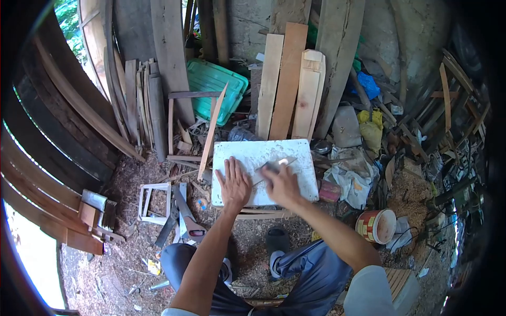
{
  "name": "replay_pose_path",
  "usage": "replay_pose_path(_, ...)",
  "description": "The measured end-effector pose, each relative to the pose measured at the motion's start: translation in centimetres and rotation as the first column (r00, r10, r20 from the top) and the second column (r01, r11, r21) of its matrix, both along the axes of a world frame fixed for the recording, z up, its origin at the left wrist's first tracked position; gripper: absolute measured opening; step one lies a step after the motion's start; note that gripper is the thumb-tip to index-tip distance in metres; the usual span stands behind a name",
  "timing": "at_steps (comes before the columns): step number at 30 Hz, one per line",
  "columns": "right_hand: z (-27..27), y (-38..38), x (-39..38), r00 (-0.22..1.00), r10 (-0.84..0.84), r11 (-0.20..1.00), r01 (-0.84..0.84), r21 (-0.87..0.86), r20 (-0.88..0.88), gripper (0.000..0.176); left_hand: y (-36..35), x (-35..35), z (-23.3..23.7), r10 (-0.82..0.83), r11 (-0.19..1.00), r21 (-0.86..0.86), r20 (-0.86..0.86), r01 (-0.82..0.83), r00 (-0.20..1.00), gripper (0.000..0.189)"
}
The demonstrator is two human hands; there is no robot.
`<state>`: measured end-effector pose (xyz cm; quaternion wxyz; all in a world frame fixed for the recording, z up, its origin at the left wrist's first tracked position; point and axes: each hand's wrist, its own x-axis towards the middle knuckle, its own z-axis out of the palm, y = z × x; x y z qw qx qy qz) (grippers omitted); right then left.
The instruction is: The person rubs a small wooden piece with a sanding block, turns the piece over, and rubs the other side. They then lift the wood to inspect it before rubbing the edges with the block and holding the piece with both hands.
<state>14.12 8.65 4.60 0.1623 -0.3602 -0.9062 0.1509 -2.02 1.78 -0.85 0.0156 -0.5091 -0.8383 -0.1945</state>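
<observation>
My left hand [235, 183] lies flat with fingers stretched out on a scuffed white board [232, 150], left of its middle. Over the board's centre-right, my right hand [282, 184] is closed, its fingers smeared by motion. A flat grey piece [290, 160] with a bright glint pokes out beyond those fingers, and a dark edge shows on their left side. What kind of thing it is, I cannot make out. The board sits in front of my knees.
Handsaws [185, 213] and a small white frame [154, 203] lie left of the board. A bucket [376, 226] stands at right. Planks [288, 81] and a green crate [213, 89] lean at the back. Shavings and scraps cover the ground.
</observation>
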Motion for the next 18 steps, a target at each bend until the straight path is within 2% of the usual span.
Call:
replay_pose_path(1, 0.5, 0.3, 0.1, 1.000, -0.005, 1.000, 0.005, 0.006, -0.006, 0.050, 0.1, -0.1, 0.0, -0.008, 1.000, 0.000, -0.009, 0.008, 1.000, 0.059)
replay_pose_path(3, 1.0, 0.6, 0.6, 0.994, 0.015, 0.999, -0.020, 0.039, 0.108, 0.049, -0.3, -0.3, -0.2, -0.018, 1.000, -0.020, -0.024, 0.017, 1.000, 0.059)
replay_pose_path(4, -0.5, 2.5, 1.3, 0.997, -0.068, 0.988, 0.061, 0.144, 0.045, 0.046, -0.2, -0.3, 0.0, -0.019, 1.000, -0.015, -0.017, 0.018, 1.000, 0.059)
replay_pose_path(6, 1.7, 5.3, 2.7, 0.955, -0.274, 0.962, 0.271, 0.040, 0.114, 0.044, -0.3, -0.2, 0.0, -0.012, 1.000, -0.012, -0.011, 0.012, 1.000, 0.059)
replay_pose_path(9, 0.9, 5.1, 2.7, 0.949, -0.313, 0.948, 0.309, 0.078, 0.043, 0.042, -0.2, -0.1, 0.1, -0.003, 1.000, -0.004, -0.020, 0.003, 1.000, 0.059)
replay_pose_path(10, -0.1, 4.4, 1.8, 0.949, -0.314, 0.946, 0.311, 0.096, 0.013, 0.041, -0.2, 0.1, -0.1, 0.005, 1.000, -0.004, -0.013, -0.005, 1.000, 0.059)
replay_pose_path(11, -0.9, 3.4, 1.3, 0.986, -0.155, 0.988, 0.156, 0.005, -0.061, 0.040, -0.1, 0.0, -0.1, 0.007, 1.000, 0.000, -0.010, -0.007, 1.000, 0.059)
replay_pose_path(13, -1.1, -0.3, -0.4, 0.998, 0.006, 1.000, -0.006, -0.003, -0.069, 0.045, 0.0, 0.1, 0.6, 0.010, 1.000, -0.009, 0.013, -0.010, 1.000, 0.059)
replay_pose_path(14, -0.2, -2.1, -0.9, 1.000, -0.008, 0.999, 0.008, 0.047, 0.001, 0.041, 0.2, 0.2, 0.6, 0.002, 1.000, -0.003, 0.008, -0.002, 1.000, 0.059)
replay_pose_path(16, 0.7, -1.3, -0.7, 0.999, 0.001, 1.000, -0.002, 0.020, 0.041, 0.041, -0.1, -0.3, 0.1, -0.015, 1.000, -0.015, -0.023, 0.015, 1.000, 0.059)
replay_pose_path(18, -0.5, 2.4, 0.6, 0.989, -0.121, 0.991, 0.115, 0.074, 0.086, 0.045, -0.1, -0.5, -0.2, -0.014, 1.000, -0.001, -0.046, 0.014, 0.999, 0.059)
